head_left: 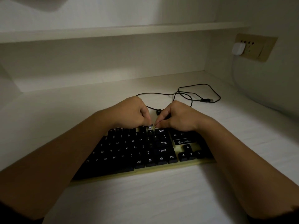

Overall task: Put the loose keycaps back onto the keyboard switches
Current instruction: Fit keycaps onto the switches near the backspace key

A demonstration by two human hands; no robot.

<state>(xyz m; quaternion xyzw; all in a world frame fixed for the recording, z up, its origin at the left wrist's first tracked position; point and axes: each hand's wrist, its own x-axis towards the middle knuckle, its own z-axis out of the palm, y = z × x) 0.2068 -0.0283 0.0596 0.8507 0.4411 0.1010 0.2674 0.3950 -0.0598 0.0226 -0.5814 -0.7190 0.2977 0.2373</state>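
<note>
While both hands are bunched up at the top row of the keyboard (142, 152), the fingers are curled in tight. The left hand (131, 113) is pinched shut on a small keycap (149, 127), which is held right at the function row, just above the plus/equals key. Whether it's already seated on a switch can't be told, too dark and too small. The right hand (175, 116) is curled closed too, fingertips pressed down just beside that keycap, right above the BACK key; whether anything is gripped in it can't be made out.

Another loose keycap (159, 111) is seen lying on the worktop (145, 199) just behind the keyboard, between the two hands, partly hidden by the right-hand fingers.

The keyboard itself is black-keyed on a pale yellowish base, laid slightly askew on the white worktop, with both forearms reaching over its ends. Its black cable (186, 94) is looped loosely behind the hands, and the USB plug (207, 100) is left lying free on the worktop. Further out on the right wall, a white adapter (237, 49) is plugged into a beige outlet plate (257, 47). A shelf (113, 32) is mounted across the back.
</note>
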